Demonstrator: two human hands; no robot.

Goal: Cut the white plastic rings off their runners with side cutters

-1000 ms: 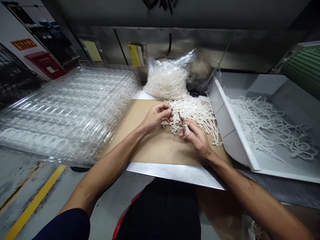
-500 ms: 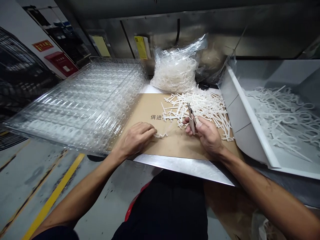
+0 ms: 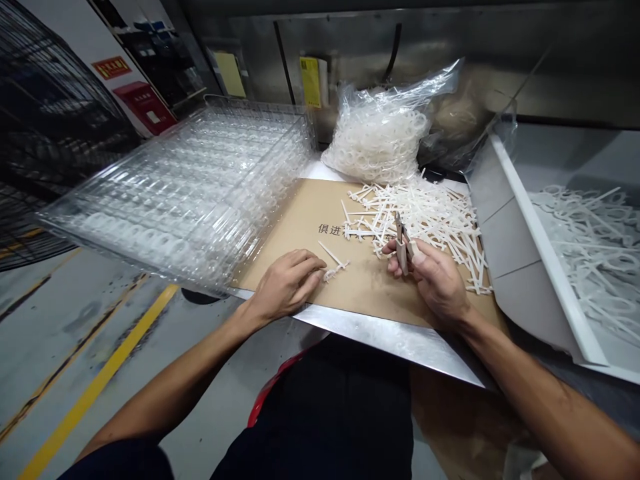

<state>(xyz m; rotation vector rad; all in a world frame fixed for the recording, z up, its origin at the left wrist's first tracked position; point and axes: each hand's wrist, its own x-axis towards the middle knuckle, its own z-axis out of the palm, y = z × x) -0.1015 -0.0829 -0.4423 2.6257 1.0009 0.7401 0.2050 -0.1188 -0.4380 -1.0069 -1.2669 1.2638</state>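
Since a second ago: left hand (image 3: 287, 283) has come down from the pile to the near left edge of the cardboard sheet (image 3: 360, 293), so the two hands now stand well apart; black printing on the sheet shows, formerly covered.

Left hand: fingers bent and close together, back of hand upward, tips at a small white plastic piece (image 3: 334, 255). Cannot tell whether it is pinched or only touched. Piece lies towards the sheet's near left part, thin straight stem pointing to the far side.

Right hand (image 3: 440, 277): thumb and fingers closed about the handles of small cutters (image 3: 401, 247), held above the sheet's right half, tips pointing away from the person, handles parted.

Further out: heap of white pieces (image 3: 430, 213), loose and tangled, over the sheet's far right part. Filled clear bag (image 3: 380, 140) just beyond the sheet's far edge. Stacked clear trays (image 3: 190, 180) along the sheet's left side. Pale bin (image 3: 515, 247) along its right, white looped pieces (image 3: 595, 247) inside. Bare metal table edge (image 3: 385, 328) before the sheet. Yellow booklet (image 3: 311, 83) upright behind it, on the metal wall.
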